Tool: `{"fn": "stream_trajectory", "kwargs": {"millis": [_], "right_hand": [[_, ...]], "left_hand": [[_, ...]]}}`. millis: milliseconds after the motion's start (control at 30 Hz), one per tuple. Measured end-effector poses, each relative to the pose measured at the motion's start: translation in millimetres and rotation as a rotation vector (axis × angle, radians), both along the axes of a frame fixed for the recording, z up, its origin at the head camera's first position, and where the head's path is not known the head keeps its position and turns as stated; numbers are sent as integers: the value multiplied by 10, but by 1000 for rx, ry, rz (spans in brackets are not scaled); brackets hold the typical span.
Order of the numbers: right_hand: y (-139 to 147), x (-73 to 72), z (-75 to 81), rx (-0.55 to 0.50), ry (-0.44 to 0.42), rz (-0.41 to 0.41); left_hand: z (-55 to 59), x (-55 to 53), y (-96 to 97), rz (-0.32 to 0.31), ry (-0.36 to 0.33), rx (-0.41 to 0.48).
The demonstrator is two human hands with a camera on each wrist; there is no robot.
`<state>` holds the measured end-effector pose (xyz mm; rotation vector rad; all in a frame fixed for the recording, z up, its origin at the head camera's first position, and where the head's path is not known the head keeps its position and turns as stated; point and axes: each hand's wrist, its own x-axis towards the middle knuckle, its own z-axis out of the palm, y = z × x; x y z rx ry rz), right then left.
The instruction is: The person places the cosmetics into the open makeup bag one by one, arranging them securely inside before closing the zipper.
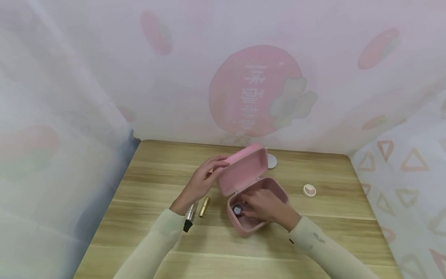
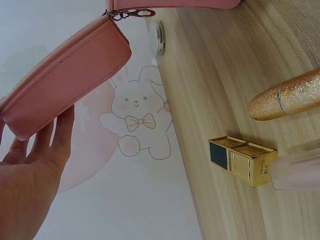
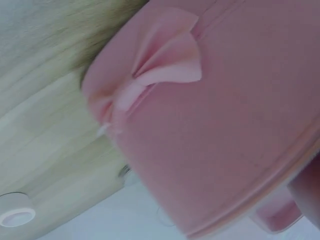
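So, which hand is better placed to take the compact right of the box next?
Likely the right hand: though inside the box, it is nearer the compact. The left hand is farther away and holds the lid.

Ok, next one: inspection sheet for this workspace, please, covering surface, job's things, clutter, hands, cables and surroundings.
Surface: wood-grain tabletop.
Job's things: pink bow-trimmed zip case with its lid raised; inside, a small dark-rimmed round item with a pale label.
Clutter: glittery gold tube, black-capped silver tube, square gold lipstick case, cream round compact, white round item partly behind the lid.
Hands: left hand touches the lid; right hand is inside the case, fingers partly hidden, grip unclear.
Cables: nothing seen.
Surroundings: strawberry-and-rabbit-printed backdrop.
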<state>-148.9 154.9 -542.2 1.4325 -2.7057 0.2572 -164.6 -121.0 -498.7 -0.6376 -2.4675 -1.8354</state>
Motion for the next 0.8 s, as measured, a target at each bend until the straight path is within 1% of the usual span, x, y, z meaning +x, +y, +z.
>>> {"fn": "stream_trajectory", "kwargs": {"millis": [67, 167, 233, 367, 433, 633, 800], "right_hand": [[44, 9, 26, -2, -18, -12], [120, 14, 53, 6, -19, -20], [184, -1, 53, -13, -2, -3], [322, -41, 67, -83, 53, 42], [382, -53, 76, -110, 76, 51], [527, -50, 141, -171, 105, 35], [630, -22, 198, -183, 78, -20]], "left_hand": [[-3, -1, -2, -1, -3, -3], [-6, -3, 0, 0, -10, -5], [-8, -3, -3, 2, -12, -3], [-8, -1, -4, 6, -8, -8], [-6, 3, -6, 7, -5, -11], [15, 18, -19, 7, -16, -16], [27, 23, -18, 8, -21, -20]]}}
